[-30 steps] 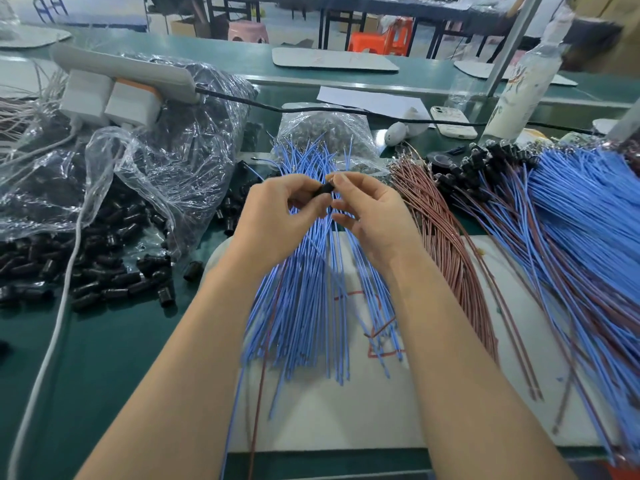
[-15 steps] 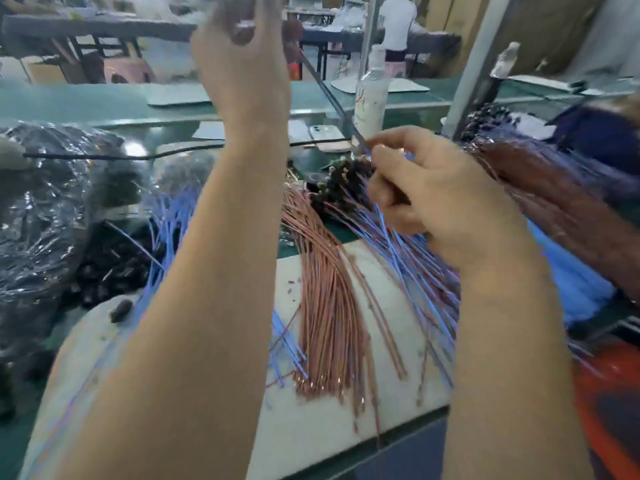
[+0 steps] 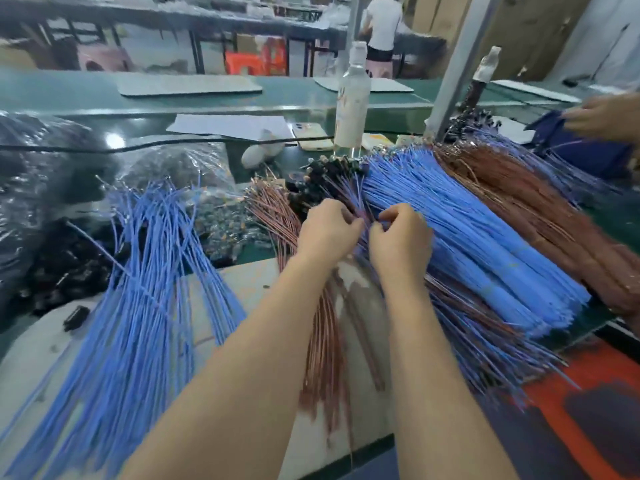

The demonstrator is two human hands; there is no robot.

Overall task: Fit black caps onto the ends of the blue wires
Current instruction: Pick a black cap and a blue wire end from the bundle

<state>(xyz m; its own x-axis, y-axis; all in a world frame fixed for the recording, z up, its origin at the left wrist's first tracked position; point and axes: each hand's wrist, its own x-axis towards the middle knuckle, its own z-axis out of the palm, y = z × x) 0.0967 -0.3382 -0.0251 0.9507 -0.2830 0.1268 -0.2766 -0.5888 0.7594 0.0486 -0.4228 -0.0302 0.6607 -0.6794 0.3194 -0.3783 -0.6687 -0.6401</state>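
Just in front of the white bottle, your left hand and right hand curl into the capped blue wires, probably to keep finished ones together. Whether either hand pinches a wire is too blurred to tell. Uncapped blue wires and loose black caps lie well left of that bottle, within reach.

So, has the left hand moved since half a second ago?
Yes. The left hand came down: then raised level with the cap of the white bottle, now below its base, at the capped blue wires.
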